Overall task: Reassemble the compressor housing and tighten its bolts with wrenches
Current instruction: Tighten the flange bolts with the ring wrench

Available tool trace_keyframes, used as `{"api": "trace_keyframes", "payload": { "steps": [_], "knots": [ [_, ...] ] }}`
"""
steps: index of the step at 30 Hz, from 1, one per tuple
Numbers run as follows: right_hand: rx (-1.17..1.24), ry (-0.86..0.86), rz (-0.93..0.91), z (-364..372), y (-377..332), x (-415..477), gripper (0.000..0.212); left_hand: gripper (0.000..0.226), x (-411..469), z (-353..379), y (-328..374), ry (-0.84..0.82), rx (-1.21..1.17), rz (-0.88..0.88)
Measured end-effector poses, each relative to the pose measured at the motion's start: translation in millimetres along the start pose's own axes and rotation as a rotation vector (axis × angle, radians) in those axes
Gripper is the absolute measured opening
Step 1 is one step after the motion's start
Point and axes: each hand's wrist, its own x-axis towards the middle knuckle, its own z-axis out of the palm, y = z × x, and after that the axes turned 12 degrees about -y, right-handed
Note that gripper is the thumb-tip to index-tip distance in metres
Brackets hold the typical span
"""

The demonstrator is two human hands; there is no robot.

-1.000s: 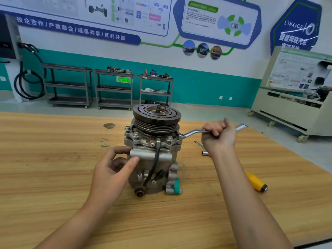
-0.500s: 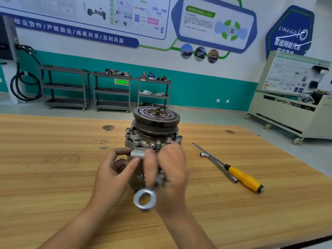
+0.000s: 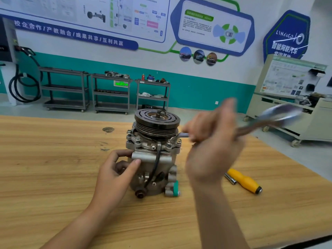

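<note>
The compressor [image 3: 154,164] stands upright on the wooden table [image 3: 53,177], its dark grooved pulley [image 3: 157,124] on top and bolts around the flange under it. My left hand [image 3: 116,174] grips the housing's left side, thumb and fingers pressed on the metal. My right hand [image 3: 213,141], blurred by motion, holds a steel wrench [image 3: 269,121]. The wrench's near end reaches the flange bolt at the compressor's right [image 3: 179,139], and its handle sticks out to the upper right.
A yellow-handled screwdriver [image 3: 244,180] and a small steel socket wrench [image 3: 230,178] lie on the table right of the compressor. A dark knot [image 3: 108,129] marks the table behind. Grey shelf carts [image 3: 111,92] and a beige trolley [image 3: 291,108] stand beyond the table.
My right hand swung the wrench from the right side round to the front of the compressor, then back out to the right flange bolt. My left hand stayed on the housing.
</note>
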Motion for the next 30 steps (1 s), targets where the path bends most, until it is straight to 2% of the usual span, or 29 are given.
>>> {"api": "trace_keyframes", "payload": {
  "steps": [3, 7, 11, 16, 19, 23, 27, 30],
  "knots": [
    [0.419, 0.079, 0.165, -36.3, -16.3, 42.9, 0.058, 0.023, 1.0, -0.4, -1.0, -0.001, -0.006, -0.001],
    [0.585, 0.258, 0.527, -73.1, 17.6, 79.8, 0.061, 0.022, 0.9, 0.3, 0.3, -0.004, -0.006, -0.006],
    [0.684, 0.397, 0.799, -90.1, 65.0, 83.4, 0.05, 0.022, 1.1, -1.1, -0.4, 0.001, 0.004, -0.024],
    [0.739, 0.479, 0.959, -98.1, 93.8, 80.0, 0.055, 0.021, 0.8, -0.8, -0.2, 0.01, -0.005, -0.03],
    [0.695, 0.439, 1.062, -92.6, 103.7, 87.4, 0.048, 0.021, -0.6, 1.1, 1.9, 0.01, -0.005, -0.032],
    [0.739, 0.43, 1.163, -88.2, 118.3, 83.3, 0.057, 0.021, -1.3, 1.1, 3.0, 0.018, -0.01, -0.038],
    [0.9, 0.528, 1.154, -94.1, 125.8, 69.4, 0.048, 0.023, -1.2, 1.5, 3.5, 0.028, 0.002, -0.039],
    [0.76, 0.429, 1.118, -95.7, 117.7, 84.7, 0.058, 0.023, -1.1, 0.9, 3.9, 0.019, 0.015, -0.039]
  ]
}}
